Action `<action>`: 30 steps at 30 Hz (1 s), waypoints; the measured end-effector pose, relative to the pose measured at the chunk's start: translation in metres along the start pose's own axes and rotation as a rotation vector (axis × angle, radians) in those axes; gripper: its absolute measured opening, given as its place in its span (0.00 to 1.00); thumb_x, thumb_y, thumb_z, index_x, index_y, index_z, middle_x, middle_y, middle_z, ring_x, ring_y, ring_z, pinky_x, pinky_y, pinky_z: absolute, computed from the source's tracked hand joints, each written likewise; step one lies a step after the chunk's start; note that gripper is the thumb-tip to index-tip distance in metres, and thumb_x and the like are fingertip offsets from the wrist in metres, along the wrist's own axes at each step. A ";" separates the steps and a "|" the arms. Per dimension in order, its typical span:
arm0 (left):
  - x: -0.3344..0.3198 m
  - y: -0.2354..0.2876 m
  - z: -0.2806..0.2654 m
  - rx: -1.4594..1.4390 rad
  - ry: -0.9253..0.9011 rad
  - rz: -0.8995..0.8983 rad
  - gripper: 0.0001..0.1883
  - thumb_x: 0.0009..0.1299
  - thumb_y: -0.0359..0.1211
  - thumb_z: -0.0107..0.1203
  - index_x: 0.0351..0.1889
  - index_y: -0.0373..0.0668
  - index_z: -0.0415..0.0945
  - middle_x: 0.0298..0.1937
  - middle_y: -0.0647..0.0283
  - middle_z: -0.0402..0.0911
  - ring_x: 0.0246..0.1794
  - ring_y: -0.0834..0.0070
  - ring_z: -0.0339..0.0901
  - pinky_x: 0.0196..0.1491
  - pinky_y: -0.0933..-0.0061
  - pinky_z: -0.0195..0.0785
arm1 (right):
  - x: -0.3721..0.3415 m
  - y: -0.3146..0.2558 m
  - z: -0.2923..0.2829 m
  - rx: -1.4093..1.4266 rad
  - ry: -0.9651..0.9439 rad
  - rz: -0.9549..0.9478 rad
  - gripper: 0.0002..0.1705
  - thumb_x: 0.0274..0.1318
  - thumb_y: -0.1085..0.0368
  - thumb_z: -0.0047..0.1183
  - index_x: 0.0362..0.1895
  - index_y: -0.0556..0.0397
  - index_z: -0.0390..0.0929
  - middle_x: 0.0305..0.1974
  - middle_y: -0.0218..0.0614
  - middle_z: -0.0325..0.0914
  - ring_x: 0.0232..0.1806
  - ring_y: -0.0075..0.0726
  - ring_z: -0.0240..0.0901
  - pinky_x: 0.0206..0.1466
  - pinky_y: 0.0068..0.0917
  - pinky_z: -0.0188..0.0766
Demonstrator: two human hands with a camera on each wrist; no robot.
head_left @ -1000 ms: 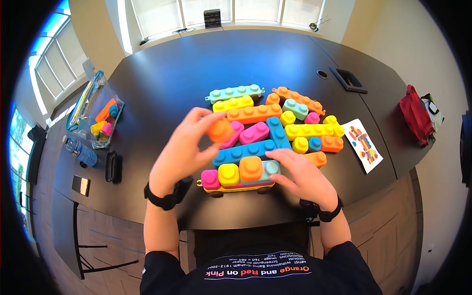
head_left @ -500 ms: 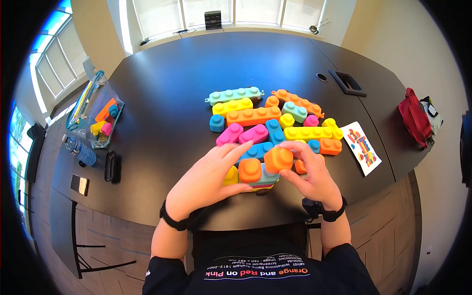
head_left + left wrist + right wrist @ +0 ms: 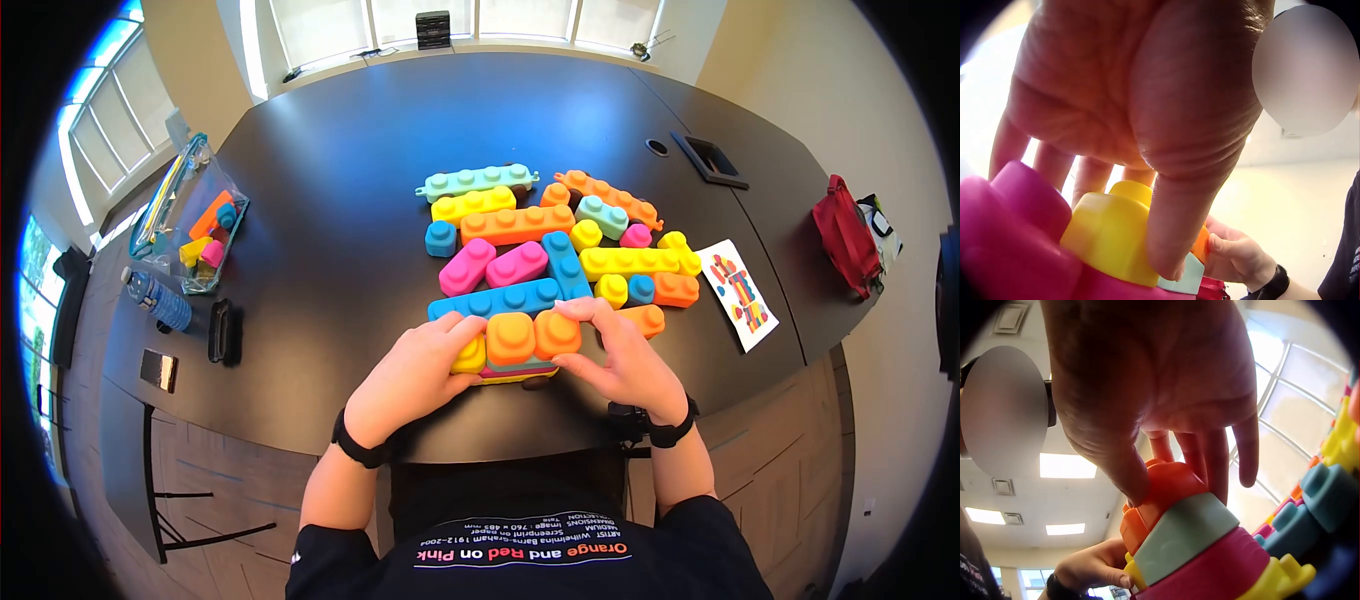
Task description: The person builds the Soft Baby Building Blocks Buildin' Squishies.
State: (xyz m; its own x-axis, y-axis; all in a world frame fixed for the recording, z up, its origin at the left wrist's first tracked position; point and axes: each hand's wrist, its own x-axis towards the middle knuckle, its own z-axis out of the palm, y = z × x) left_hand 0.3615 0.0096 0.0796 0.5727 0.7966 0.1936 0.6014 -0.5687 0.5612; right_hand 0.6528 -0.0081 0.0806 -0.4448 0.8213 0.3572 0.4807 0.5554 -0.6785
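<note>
stack of blocks: near side of the dark table (image 3: 330, 200), long axis running left to right across the person, roughly along the near table edge.

right hand (image 3: 635, 362): grasping the right orange block (image 3: 557, 334), thumb on the near side, fingers on the far side. it comes in from the right, so the block lies just left of its palm, at the right end of the stack. right hand is the nearer of the 2.

left hand (image 3: 412, 372): grasping the yellow block (image 3: 1113, 234) further left, thumb against its near face, fingers behind. magenta block (image 3: 1019, 219) beside it, at the left end.

key relation: right orange block is directly above the pale green block (image 3: 1188, 534), with the left orange block (image 3: 511, 338) just beside it. no gap shows under it in the right wrist view; whether it is pressed fully home, cannot tell. judged: the line that matters is straight down, across the long axis.

below: pink layer (image 3: 1210, 569), then yellow base (image 3: 1282, 578). blue bar (image 3: 500, 298) lies just beyond, near parallel.
</note>
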 end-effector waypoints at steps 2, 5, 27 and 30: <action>0.001 -0.005 0.000 -0.006 -0.002 0.061 0.28 0.63 0.31 0.73 0.59 0.41 0.73 0.50 0.51 0.80 0.49 0.45 0.81 0.49 0.53 0.77 | 0.000 -0.003 -0.003 -0.007 -0.014 0.022 0.32 0.61 0.65 0.70 0.67 0.55 0.71 0.60 0.48 0.79 0.63 0.57 0.79 0.67 0.41 0.74; -0.005 -0.007 -0.008 -0.029 -0.023 0.037 0.27 0.63 0.30 0.73 0.59 0.41 0.74 0.50 0.51 0.80 0.50 0.43 0.81 0.50 0.52 0.76 | 0.000 -0.006 -0.007 -0.044 -0.058 0.029 0.38 0.60 0.64 0.71 0.72 0.53 0.70 0.65 0.46 0.78 0.64 0.54 0.79 0.68 0.41 0.73; 0.009 -0.142 -0.080 0.112 0.401 -0.319 0.28 0.63 0.29 0.73 0.60 0.37 0.73 0.47 0.47 0.85 0.50 0.51 0.84 0.57 0.60 0.75 | -0.015 0.011 -0.021 -0.045 0.114 -0.006 0.23 0.58 0.68 0.71 0.58 0.53 0.83 0.63 0.41 0.83 0.63 0.46 0.80 0.66 0.36 0.75; 0.012 -0.145 -0.078 0.131 0.393 -0.305 0.29 0.63 0.29 0.73 0.61 0.37 0.73 0.48 0.47 0.85 0.51 0.51 0.84 0.58 0.60 0.75 | -0.014 0.012 -0.020 -0.037 0.110 -0.012 0.22 0.58 0.68 0.71 0.58 0.53 0.83 0.63 0.40 0.83 0.63 0.46 0.80 0.64 0.36 0.76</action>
State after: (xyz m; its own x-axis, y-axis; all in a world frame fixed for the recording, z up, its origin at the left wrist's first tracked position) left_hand 0.2372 0.1177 0.0633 0.1226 0.9328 0.3388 0.7878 -0.2991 0.5385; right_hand 0.6801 -0.0100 0.0801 -0.3664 0.8228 0.4345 0.5041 0.5681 -0.6505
